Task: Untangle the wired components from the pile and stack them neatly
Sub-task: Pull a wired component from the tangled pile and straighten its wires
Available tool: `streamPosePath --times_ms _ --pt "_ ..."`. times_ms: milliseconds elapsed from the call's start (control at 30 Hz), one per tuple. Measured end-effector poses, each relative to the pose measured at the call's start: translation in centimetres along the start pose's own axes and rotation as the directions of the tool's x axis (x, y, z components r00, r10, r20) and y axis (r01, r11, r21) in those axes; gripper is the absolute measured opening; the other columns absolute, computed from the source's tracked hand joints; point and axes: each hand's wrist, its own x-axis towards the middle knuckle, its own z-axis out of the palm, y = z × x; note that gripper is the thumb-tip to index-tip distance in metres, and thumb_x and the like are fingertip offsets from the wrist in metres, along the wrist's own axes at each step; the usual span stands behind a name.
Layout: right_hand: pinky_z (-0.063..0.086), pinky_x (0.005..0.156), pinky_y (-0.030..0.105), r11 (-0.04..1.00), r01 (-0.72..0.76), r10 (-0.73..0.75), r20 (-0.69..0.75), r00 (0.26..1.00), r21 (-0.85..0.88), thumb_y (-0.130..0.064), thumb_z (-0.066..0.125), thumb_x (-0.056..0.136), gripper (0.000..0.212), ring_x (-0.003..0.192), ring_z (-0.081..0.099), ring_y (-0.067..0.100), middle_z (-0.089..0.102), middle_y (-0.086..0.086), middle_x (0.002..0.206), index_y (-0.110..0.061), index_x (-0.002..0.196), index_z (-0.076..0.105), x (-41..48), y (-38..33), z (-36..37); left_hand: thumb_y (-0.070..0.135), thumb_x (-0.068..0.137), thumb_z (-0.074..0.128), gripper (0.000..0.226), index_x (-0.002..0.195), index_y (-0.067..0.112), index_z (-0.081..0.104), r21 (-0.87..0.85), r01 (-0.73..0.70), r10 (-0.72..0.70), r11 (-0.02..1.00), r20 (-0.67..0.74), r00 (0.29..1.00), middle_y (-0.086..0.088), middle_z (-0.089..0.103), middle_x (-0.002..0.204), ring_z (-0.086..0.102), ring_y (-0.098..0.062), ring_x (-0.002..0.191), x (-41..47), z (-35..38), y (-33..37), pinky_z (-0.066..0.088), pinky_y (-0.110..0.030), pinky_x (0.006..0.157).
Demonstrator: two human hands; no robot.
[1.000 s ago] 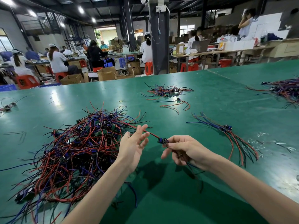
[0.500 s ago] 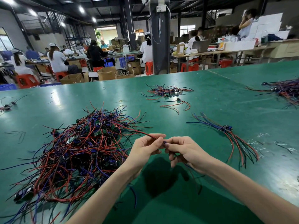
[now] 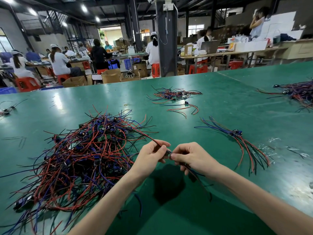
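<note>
A big tangled pile [image 3: 81,155] of red, blue and black wired components lies on the green table [image 3: 220,106] at my left. Between my two hands sits one small wired component [image 3: 168,152]. My left hand [image 3: 150,156] pinches its red and black wires, which run back up into the pile. My right hand [image 3: 191,156] grips the component's other side, and dark wires trail from under it toward me. At the right a neat stack [image 3: 237,134] of untangled components lies with wires fanned out.
A smaller heap of wired parts [image 3: 174,94] and one loose component [image 3: 186,103] lie further back. Another heap [image 3: 298,92] sits at the far right, and a few pieces [image 3: 6,110] at the far left edge. Clear plastic scraps [image 3: 277,145] lie near the stack. People work at benches beyond.
My left hand was open beside the component a second ago; it has closed onto the component's wires next to my right hand. Both hands have stayed together since half a second ago.
</note>
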Motion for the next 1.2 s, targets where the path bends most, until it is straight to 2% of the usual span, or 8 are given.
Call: streamPosePath --times_ms 100,200,300,400,667,933,1100,1200 --pt "0.043 0.038 0.022 0.999 0.012 -0.013 -0.011 1.000 -0.034 -0.007 0.061 0.089 0.016 0.042 0.051 0.010 0.058 0.001 0.058 -0.012 0.074 0.063 -0.1 -0.1 -0.1 0.004 0.094 0.052 0.010 0.101 0.002 0.059 -0.060 0.029 -0.028 0.998 0.022 0.999 -0.005 0.060 0.078 0.057 -0.006 0.065 0.0 0.1 0.0 0.047 -0.017 0.059" --pt "0.041 0.037 0.021 0.999 0.008 -0.009 -0.015 1.000 -0.042 -0.008 0.061 0.089 0.014 0.042 0.050 0.009 0.058 0.003 0.060 -0.009 0.076 0.064 -0.1 -0.1 -0.2 0.002 0.087 0.063 0.013 0.100 0.005 0.061 -0.005 0.014 -0.014 1.000 0.032 0.999 -0.004 0.062 0.078 0.057 -0.007 0.066 0.0 0.0 -0.3 0.047 -0.016 0.061" --pt "0.040 0.038 0.019 0.997 -0.011 0.011 0.003 1.000 -0.082 -0.009 0.061 0.089 0.010 0.041 0.050 0.006 0.059 0.003 0.061 -0.002 0.084 0.068 -0.2 -0.1 -0.2 0.001 0.087 0.064 0.013 0.098 0.007 0.060 0.044 0.022 -0.023 0.999 0.034 0.999 -0.007 0.063 0.080 0.057 -0.013 0.069 0.1 -0.2 -0.6 0.048 -0.018 0.063" --pt "0.037 0.035 0.017 0.991 -0.021 0.022 0.010 1.000 -0.135 -0.012 0.063 0.089 0.014 0.037 0.047 0.002 0.059 0.001 0.060 -0.001 0.085 0.070 -0.2 -0.1 -0.3 -0.003 0.087 0.061 0.015 0.094 0.010 0.057 0.061 0.021 -0.023 0.998 0.021 1.000 -0.006 0.061 0.077 0.057 -0.008 0.061 0.1 -0.1 -0.9 0.049 -0.017 0.061" --pt "0.041 0.041 0.017 0.921 0.044 -0.074 -0.061 0.995 -0.386 -0.017 0.067 0.087 0.012 0.040 0.046 0.004 0.060 -0.001 0.056 -0.014 0.076 0.070 0.4 0.3 -0.9 0.001 0.088 0.061 0.015 0.088 0.015 0.055 0.137 0.009 0.012 0.990 -0.153 0.988 0.000 0.059 0.071 0.056 -0.004 0.051 0.5 0.2 -2.0 0.046 -0.015 0.057" --pt "0.036 0.051 0.007 0.869 0.012 -0.101 -0.152 0.983 -0.496 -0.020 0.070 0.084 0.009 0.047 0.049 -0.006 0.060 -0.014 0.058 -0.014 0.078 0.074 1.6 1.6 -2.9 0.009 0.088 0.062 0.014 0.091 0.021 0.054 0.188 0.012 0.034 0.982 -0.243 0.969 0.002 0.062 0.070 0.059 -0.003 0.054 0.9 -0.9 -1.8 0.050 -0.023 0.067" --pt "0.040 0.056 0.012 0.848 -0.039 -0.076 -0.195 0.978 -0.528 -0.018 0.070 0.083 0.008 0.060 0.056 0.008 0.066 -0.002 0.066 -0.013 0.079 0.074 1.9 1.6 -4.3 0.006 0.088 0.061 0.016 0.088 0.020 0.054 0.186 0.008 0.051 0.983 -0.309 0.950 -0.001 0.061 0.071 0.056 -0.001 0.050 1.3 -1.7 -1.5 0.052 -0.032 0.071" --pt "0.038 0.054 0.009 0.850 -0.029 -0.076 -0.177 0.981 -0.526 -0.014 0.070 0.083 0.005 0.061 0.055 0.012 0.067 0.002 0.069 -0.011 0.080 0.074 1.8 1.5 -4.7 0.005 0.089 0.061 0.017 0.087 0.020 0.054 0.175 0.007 0.052 0.984 -0.329 0.943 -0.002 0.060 0.073 0.056 0.002 0.049 1.5 -2.0 -1.4 0.053 -0.028 0.066"
